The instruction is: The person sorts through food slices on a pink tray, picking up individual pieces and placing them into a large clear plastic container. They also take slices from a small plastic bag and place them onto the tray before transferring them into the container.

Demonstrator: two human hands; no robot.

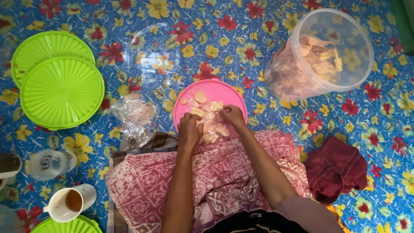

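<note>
Head view: I sit on a floor mat (258, 26) printed with flowers on blue, a pink patterned cloth (233, 172) over my lap. A pink lid (224, 88) lies on the mat just past my knees, heaped with pale crackers (202, 103).

Risks, as I judge them: the crackers look thin and brittle, so too hard a pinch could snap them. The heap sits close to the lid's near rim, so a careless sweep could push pieces off onto my lap cloth. The clear tub (321, 54) at the far right of the mat lies tipped on its side, mouth open, crackers inside; a bump could roll it and spill them. A mug of brown drink (71, 202) stands near the mat's near-left corner, close to my left knee; a knee shift could upset it.

Left hand (189, 129): fingers curled down into the heap, knuckles up, seemingly closed on crackers, though the grip itself is hidden. Right hand (233, 116): also bent over the pile, fingertips tucked in among the crackers; whether it pinches one I cannot tell.

Two green lids (60, 86) lie stacked toward the far-left edge; crumpled clear plastic (133, 114) lies between them and the pink lid.
</note>
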